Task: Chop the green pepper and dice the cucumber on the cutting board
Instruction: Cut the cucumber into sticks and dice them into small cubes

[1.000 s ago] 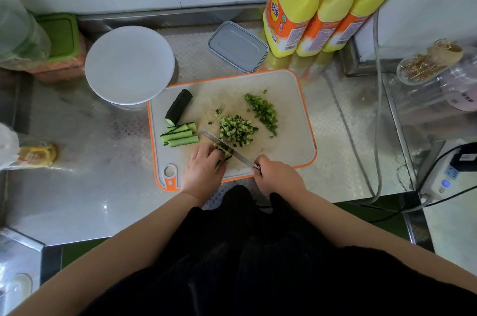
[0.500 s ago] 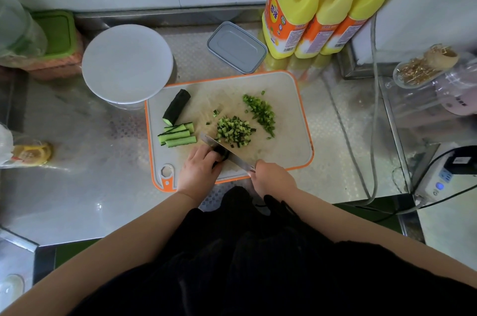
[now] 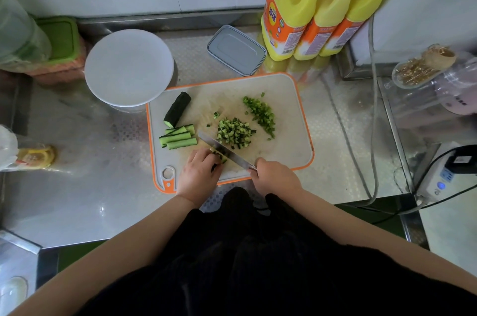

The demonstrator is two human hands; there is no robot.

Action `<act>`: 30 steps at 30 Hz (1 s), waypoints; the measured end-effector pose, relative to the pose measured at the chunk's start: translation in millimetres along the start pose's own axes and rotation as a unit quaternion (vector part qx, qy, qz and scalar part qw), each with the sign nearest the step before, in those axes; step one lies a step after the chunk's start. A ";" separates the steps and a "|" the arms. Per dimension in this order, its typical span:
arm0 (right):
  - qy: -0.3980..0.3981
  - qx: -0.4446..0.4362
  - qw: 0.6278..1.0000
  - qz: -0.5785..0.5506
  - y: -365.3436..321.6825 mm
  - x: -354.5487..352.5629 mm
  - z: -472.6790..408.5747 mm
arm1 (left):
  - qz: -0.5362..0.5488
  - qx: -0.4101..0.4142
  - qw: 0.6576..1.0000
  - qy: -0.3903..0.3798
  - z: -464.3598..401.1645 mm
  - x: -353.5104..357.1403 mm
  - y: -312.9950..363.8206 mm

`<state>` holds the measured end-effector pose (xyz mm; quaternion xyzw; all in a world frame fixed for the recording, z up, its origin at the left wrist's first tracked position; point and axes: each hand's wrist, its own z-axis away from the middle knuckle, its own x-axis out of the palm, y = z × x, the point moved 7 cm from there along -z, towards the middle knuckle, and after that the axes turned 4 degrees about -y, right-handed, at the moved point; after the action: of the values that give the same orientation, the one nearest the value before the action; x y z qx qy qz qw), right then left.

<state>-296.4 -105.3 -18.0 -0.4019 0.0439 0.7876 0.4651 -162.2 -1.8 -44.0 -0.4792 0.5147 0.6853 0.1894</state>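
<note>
Below, the steel counter (image 3: 77, 181) is carrying the cutting board (image 3: 289, 119), orange-rimmed, which is lying just in front of me. A white round lid (image 3: 129, 68) is overlapping the board's far left corner, and three yellow bottles (image 3: 322, 6) are standing against the wall behind it, with a grey tin (image 3: 236, 50) beside them. On the board, a dark uncut cucumber piece (image 3: 177, 109) is waiting at the far left; just nearer me, a stack of cucumber sticks (image 3: 178, 137) is lying crosswise. The diced cucumber (image 3: 235, 132) is piling up mid-board, and the chopped green pepper (image 3: 260, 113) is sitting in a separate strip just to its right.

My left hand (image 3: 200, 176) is curling over a bundle of sticks at the near edge, pinning it down; only a few green ends are showing past my fingers. My right hand (image 3: 273, 176) is gripping the handle of the knife (image 3: 224, 152), whose blade is angling away toward the far left and meeting the bundle just beside my left fingertips.

Judging from this layout, I am partway through dicing: the pepper looks finished, while the sticks and the dark piece remain. To do this step well, I am probably best keeping the fingertips tucked back, letting the blade ride against the knuckles, advancing in even steps so the cubes match the pile, and sweeping cut pieces clear before the next stroke.
</note>
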 end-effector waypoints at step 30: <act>-0.024 0.021 0.999 -0.017 14.0 -3.2 -18.7 | 0.021 0.046 0.998 0.030 3.8 -0.3 -5.4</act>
<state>-295.3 -123.6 -32.7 -0.3737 0.0423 0.7878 0.4877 -159.7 3.8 -46.6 -0.4798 0.5609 0.6500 0.1808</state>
